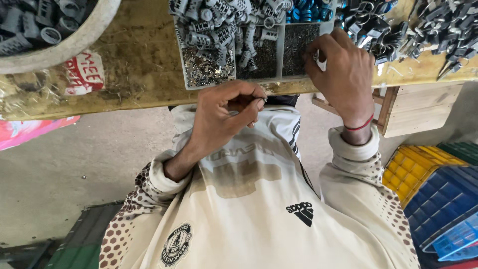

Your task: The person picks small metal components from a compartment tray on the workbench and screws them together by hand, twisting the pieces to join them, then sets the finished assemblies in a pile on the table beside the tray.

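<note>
My left hand [224, 114] is curled shut in front of my chest, just below the wooden bench edge, pinching a small dark part between thumb and fingertips. My right hand [343, 74] reaches onto the bench at the right side of a clear compartment tray [185, 60], fingers bent down over the compartment of tiny dark metal pieces [295, 47]; whether it holds one is hidden. The tray's other compartments hold grey plastic parts [219, 30] and small shiny bits [204, 72]. A red thread circles my right wrist.
A round white tub [74, 42] of grey parts stands at the bench's far left. Blue rings [308, 11] and a heap of black clips [423, 25] lie to the right. Stacked yellow and blue crates [433, 189] stand on the floor at the right, and a wooden box [418, 107] hangs under the bench.
</note>
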Action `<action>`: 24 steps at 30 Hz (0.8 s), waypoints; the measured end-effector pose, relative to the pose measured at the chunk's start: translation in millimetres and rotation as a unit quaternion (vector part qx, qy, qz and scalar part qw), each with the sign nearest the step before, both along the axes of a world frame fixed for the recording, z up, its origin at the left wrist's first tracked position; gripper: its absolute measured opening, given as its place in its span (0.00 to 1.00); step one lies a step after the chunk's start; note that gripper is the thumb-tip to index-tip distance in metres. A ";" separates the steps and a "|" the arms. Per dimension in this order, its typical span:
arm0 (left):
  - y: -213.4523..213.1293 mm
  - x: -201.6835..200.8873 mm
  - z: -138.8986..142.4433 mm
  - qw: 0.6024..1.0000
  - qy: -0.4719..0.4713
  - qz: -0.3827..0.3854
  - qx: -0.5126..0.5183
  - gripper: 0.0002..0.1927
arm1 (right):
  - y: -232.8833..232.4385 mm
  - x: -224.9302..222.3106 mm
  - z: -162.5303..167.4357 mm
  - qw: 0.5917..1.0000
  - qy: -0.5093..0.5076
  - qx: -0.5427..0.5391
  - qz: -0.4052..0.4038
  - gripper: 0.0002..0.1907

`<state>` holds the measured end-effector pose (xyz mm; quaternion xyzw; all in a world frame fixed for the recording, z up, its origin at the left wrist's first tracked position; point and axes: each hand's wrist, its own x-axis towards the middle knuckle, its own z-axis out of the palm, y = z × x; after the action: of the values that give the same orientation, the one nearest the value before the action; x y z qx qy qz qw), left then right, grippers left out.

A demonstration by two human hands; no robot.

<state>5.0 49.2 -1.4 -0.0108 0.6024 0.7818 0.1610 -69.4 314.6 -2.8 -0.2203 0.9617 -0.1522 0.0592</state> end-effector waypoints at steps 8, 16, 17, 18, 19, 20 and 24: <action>2.5 1.8 -3.0 0.998 0.055 0.009 -0.038 0.07 | -5.6 -1.1 1.8 0.954 -0.081 -0.282 -0.066 0.04; 11.4 2.9 -6.2 0.992 -0.035 0.002 0.121 0.06 | -60.2 65.2 30.3 0.940 -0.014 -0.336 -0.057 0.11; 10.4 2.7 -6.5 0.990 -0.039 0.001 0.133 0.05 | -59.9 67.5 31.5 0.941 -0.028 -0.332 -0.056 0.11; 9.7 2.8 -6.6 0.990 -0.039 -0.004 0.135 0.05 | -58.8 68.2 32.3 0.942 -0.043 -0.328 -0.055 0.11; 8.7 2.9 -6.7 0.990 -0.038 -0.009 0.137 0.06 | -57.4 67.8 32.4 0.943 -0.058 -0.324 -0.055 0.11; 7.9 3.2 -6.4 0.990 -0.036 -0.014 0.139 0.06 | -56.0 66.9 32.5 0.941 -0.066 -0.327 -0.056 0.10; 5.4 8.2 -2.5 0.992 -0.029 0.003 0.127 0.06 | -55.3 68.1 28.8 0.905 -0.130 -0.396 -0.080 0.07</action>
<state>13.2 54.6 -3.9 -0.0149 0.4936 0.8515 0.1760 -1.4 259.3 26.0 -0.1257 0.8205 -0.5519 0.0794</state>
